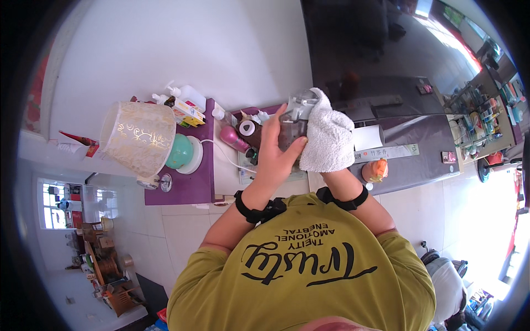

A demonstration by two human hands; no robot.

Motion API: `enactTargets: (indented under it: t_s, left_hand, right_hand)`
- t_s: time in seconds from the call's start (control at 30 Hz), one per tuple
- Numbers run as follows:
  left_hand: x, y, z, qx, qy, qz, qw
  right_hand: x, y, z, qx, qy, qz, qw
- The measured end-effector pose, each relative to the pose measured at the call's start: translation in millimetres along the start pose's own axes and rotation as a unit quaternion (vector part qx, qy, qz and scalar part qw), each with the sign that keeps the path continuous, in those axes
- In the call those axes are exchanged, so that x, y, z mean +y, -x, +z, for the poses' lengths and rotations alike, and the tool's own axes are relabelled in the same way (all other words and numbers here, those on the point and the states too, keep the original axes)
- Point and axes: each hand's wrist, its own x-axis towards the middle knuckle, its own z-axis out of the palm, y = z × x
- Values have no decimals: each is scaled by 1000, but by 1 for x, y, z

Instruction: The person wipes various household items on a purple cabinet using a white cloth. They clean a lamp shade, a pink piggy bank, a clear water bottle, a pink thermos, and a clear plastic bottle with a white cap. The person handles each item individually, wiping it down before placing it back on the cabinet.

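Note:
My left hand [275, 153] is wrapped around a clear grey plastic bottle [293, 130], thumb on the near side. The bottle's transparent lid [302, 99] sits at its upper end. A white terry towel [329, 140] is draped over my right hand [337, 178] and presses against the bottle's right side. The towel hides my right fingers; only the wrist end of that hand shows. Just left of my left hand stand a pink bottle [234, 139] and a dark container with a white top [248, 128].
A table lamp [138, 138] with a pale shade stands on the purple shelf [182, 194] at left, beside pump bottles [188, 96]. Its white cord [225, 153] runs toward my forearm. Right, a dark glossy counter [414, 173] holds a long box [387, 153] and an orange-topped jar [374, 170].

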Motion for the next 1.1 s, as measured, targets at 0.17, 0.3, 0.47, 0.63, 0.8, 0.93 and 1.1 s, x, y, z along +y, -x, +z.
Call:
enactTargets:
  t_s: [0.17, 0.3, 0.47, 0.63, 0.8, 0.93, 1.1]
  left_hand:
    - [28, -4, -2, 6, -263, 187, 946]
    - [13, 0, -9, -64, 55, 66, 994]
    - [19, 8, 6, -27, -19, 58, 998]
    - [19, 0, 3, 31, -194, 109, 975]
    - [33, 7, 1, 1, -278, 191, 941]
    - [12, 13, -10, -40, 30, 85, 995]
    - [20, 17, -1, -31, -10, 63, 997]
  right_hand:
    - [10, 2, 3, 51, -123, -21, 991]
    - [7, -5, -12, 62, -222, 46, 972]
    - [16, -1, 17, 97, -81, 81, 989]
    - [8, 5, 12, 15, 16, -18, 1000]
    - [11, 5, 6, 3, -100, 79, 992]
    - [23, 12, 21, 93, -191, 71, 974]
    - [27, 10, 32, 13, -198, 60, 978]
